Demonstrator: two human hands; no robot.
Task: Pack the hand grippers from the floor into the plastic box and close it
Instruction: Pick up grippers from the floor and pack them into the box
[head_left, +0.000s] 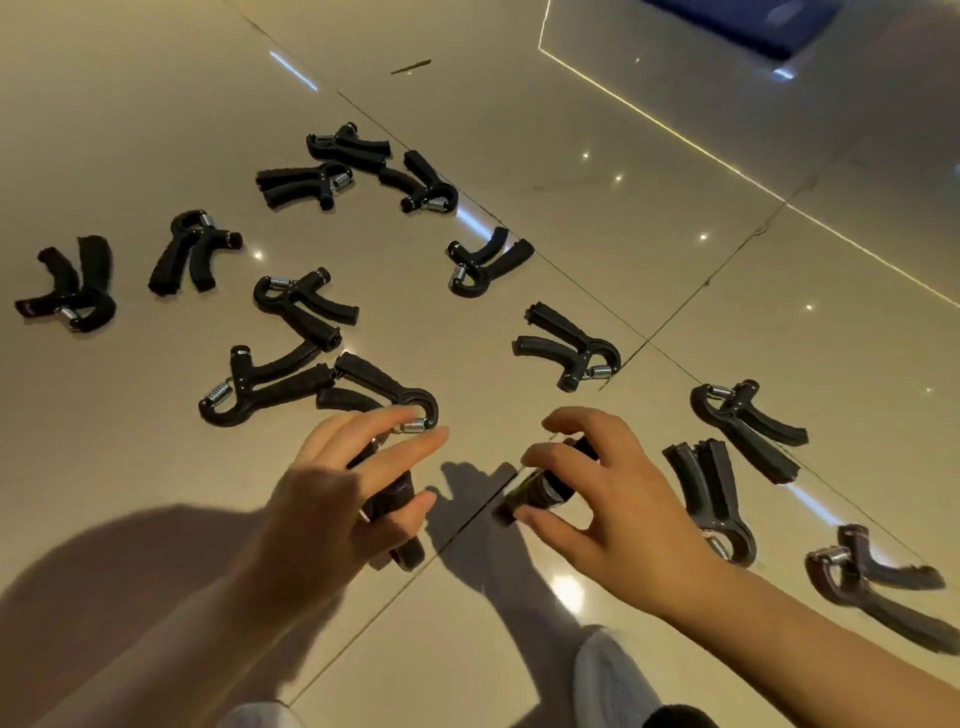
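Note:
Several black hand grippers with steel springs lie scattered over the glossy tiled floor (519, 130), among them one at the far left (67, 288), one in the middle (571, 345) and one at the right (748, 421). My left hand (343, 499) hovers low over a black gripper (402, 540), its fingers spread and bent around it. My right hand (608, 499) pinches another black gripper (540, 486) between thumb and fingers just above the floor. No plastic box is in view.
A dark blue mat or object (779, 21) lies at the top right behind a bright floor line. My knee in light trousers (613, 680) shows at the bottom. Tile joints cross the floor diagonally.

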